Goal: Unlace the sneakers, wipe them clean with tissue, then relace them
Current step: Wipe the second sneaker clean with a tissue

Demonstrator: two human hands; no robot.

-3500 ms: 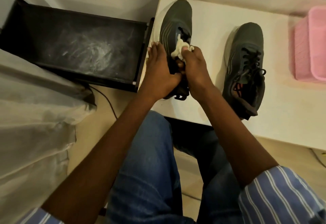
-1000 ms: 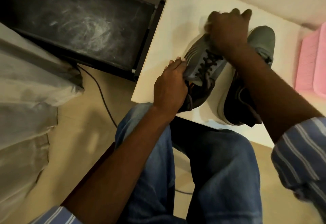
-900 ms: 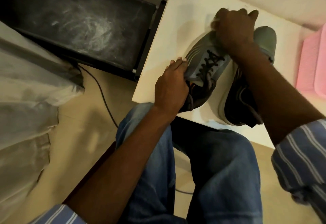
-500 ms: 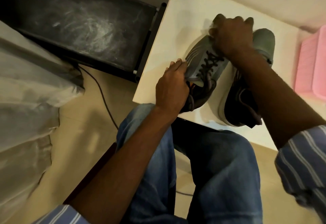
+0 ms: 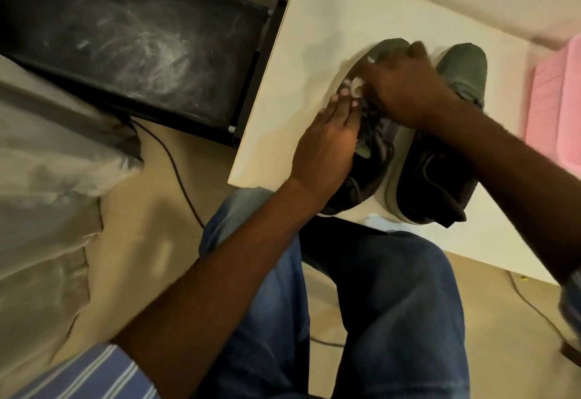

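A white rectangular tabletop (image 5: 314,62) stands against a pale wall, over a beige floor. Left of the table sits a dusty black flat-topped box (image 5: 135,43), with a thin black cable (image 5: 176,172) running across the floor from under it. Further left of the table lies pale crumpled fabric (image 5: 47,162). At the table's right end stands a pink ribbed plastic basket (image 5: 556,99).

Two grey mesh sneakers with pale soles lie side by side on the table near its front edge. The left sneaker (image 5: 361,175) has its long axis slanting, toe toward the wall and a little to the right, heel opening at the table's front edge, and it looks tilted onto its side. The right sneaker (image 5: 456,84) lies just beside it, toe toward the wall, dark heel opening toward the person.

The left hand (image 5: 327,147) rests on the left sneaker's near side, fingers fairly straight along its upper. The right hand (image 5: 405,87), blurred, is curled over the sneaker's forepart, clutching a small wad of white tissue (image 5: 355,82) against the shoe. The person's legs in blue jeans (image 5: 377,304) sit below the table's front edge.
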